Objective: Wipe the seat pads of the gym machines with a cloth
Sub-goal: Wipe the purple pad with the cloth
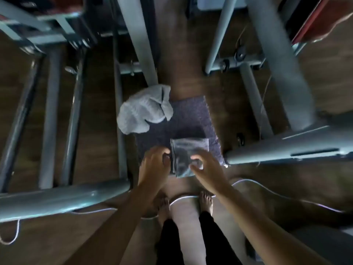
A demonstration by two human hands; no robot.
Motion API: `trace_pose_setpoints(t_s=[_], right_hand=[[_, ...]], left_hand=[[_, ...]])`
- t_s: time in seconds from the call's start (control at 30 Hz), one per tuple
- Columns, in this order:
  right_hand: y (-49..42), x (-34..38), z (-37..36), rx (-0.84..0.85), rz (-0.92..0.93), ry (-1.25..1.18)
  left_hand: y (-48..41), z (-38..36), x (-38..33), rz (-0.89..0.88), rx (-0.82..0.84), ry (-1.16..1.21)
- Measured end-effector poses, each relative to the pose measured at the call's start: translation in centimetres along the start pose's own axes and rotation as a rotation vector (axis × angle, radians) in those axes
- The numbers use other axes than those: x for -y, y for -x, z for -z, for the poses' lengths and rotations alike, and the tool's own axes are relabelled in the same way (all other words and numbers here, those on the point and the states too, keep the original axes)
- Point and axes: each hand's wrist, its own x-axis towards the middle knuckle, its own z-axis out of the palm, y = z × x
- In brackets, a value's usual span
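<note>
Cloth [189, 155], folded square, was held between both hands, with the left hand [154, 165] pinching its left edge and the right hand [208, 169] curled over the near corner. Preparation, apparently — wiping next called for carrying it to a seat pad beyond the grip.

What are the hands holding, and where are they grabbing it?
A folded dark grey square cloth: the left hand grips its left edge, the right hand its lower right corner.
</note>
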Motion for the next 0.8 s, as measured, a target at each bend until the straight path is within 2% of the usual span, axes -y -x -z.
trace_pose_setpoints(t_s=[0.07, 0.17, 0.43, 0.8], right_hand=[[-1.6, -1.6, -2.5, -0.034, 0.055, 0.185], [-3.8, -2.5, -4.8, -0.109, 0.030, 0.315], [-5.9, -3.0, -10.0, -0.334, -0.013, 0.408], [-5.6, -3.5, -10.3, -0.324, 0.065, 0.525]], left_hand=[[-1.4, -2.2, 2.5, -0.048, -0.040, -0.073], [-3.4, -4.9, 6.3, -0.114, -0.096, -0.188], [-4.3, -8.5, 11.0, -0.225, -0.143, -0.331], [-4.1, -9.4, 10.6, -0.169, -0.206, -0.469]])
